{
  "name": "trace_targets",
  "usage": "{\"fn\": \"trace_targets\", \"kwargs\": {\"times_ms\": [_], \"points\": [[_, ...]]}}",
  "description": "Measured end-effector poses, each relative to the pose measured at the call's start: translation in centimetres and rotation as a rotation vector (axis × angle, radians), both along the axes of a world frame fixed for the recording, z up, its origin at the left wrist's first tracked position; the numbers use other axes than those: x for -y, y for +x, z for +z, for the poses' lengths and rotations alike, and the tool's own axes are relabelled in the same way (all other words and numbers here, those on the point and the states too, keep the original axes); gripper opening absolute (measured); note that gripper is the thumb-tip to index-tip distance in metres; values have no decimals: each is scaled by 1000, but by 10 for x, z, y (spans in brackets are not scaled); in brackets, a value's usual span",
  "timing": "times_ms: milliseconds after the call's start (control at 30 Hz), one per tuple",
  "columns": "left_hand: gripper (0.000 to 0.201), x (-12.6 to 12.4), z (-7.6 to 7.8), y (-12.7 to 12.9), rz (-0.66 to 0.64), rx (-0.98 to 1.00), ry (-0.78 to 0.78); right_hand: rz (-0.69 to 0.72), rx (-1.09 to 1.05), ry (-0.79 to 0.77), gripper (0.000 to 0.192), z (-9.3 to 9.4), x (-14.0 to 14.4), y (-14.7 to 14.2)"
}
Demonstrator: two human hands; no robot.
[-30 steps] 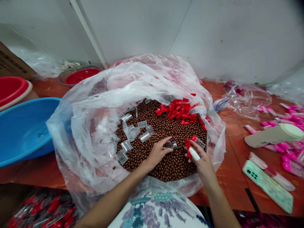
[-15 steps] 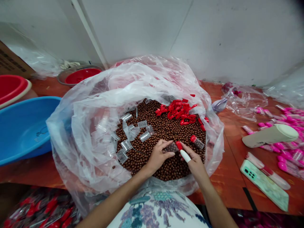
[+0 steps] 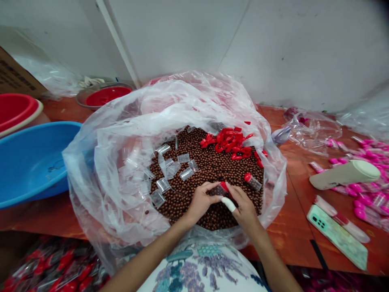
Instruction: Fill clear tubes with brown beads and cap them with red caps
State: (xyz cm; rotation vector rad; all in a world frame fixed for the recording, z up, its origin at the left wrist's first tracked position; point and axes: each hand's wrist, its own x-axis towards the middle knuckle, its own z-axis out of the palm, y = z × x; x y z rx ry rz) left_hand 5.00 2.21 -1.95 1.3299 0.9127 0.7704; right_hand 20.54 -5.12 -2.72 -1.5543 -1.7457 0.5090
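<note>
Left hand [image 3: 201,201]: grip clenched on a small clear tube [image 3: 218,190] filled with brown beads, held low over the bead heap near the front of the bag. Right hand [image 3: 242,207]: white cover on one finger; fingertips pinch the red cap [image 3: 224,186] at the tube's end, so both hands meet on the one tube.

Brown beads [image 3: 212,166]: a deep heap inside a wide clear plastic bag [image 3: 121,162], its rim folded outward.

Empty clear tubes [image 3: 170,168]: scattered on the heap's left part.

Loose red caps [image 3: 231,142]: piled at the heap's far right.

One capped tube [image 3: 251,181]: lying on the beads just right of the hands.

Blue basin [image 3: 30,162]: on the tabletop [image 3: 291,227], left of the bag.

Phone [image 3: 337,242]: on the tabletop, well right of the bag.
</note>
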Motion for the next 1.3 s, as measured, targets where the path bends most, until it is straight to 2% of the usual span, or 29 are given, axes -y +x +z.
{"fn": "trace_targets", "kwargs": {"times_ms": [133,233,367,533,667,800,900,967,1000,1067,1133,1167,1233,1300], "points": [[45,3,5,2,-23,161,-218,-50,46,89,73,-8,-5,-7],[43,7,10,4,-9,276,-376,-68,45,79,65,-8,-6,-14],[59,16,11,9,-20,314,-578,-42,29,100,60,-1,-4,-23],[69,24,9,14,0,219,-532,-16,68,142,62,2,-2,-28],[66,26,8,13,5,163,-472,-1,85,144,64,1,-1,-28],[58,27,7,14,22,184,-514,22,84,120,65,4,0,-29],[54,25,8,13,45,272,-610,48,-33,12,68,8,1,-24],[53,21,11,10,34,346,-678,49,-210,-123,75,9,1,-18],[54,19,12,8,18,373,-706,24,-323,-189,74,9,1,-14],[55,15,14,4,-26,401,-742,-80,-549,-286,56,7,0,-7],[56,13,15,2,-61,395,-752,-206,-720,-315,39,5,-1,-2],[57,13,15,2,-72,384,-751,-259,-766,-309,36,5,-1,-1],[58,14,15,3,-81,352,-739,-321,-766,-267,38,6,0,-3],[59,16,14,5,-85,315,-721,-306,-649,-211,45,8,1,-7]]}}
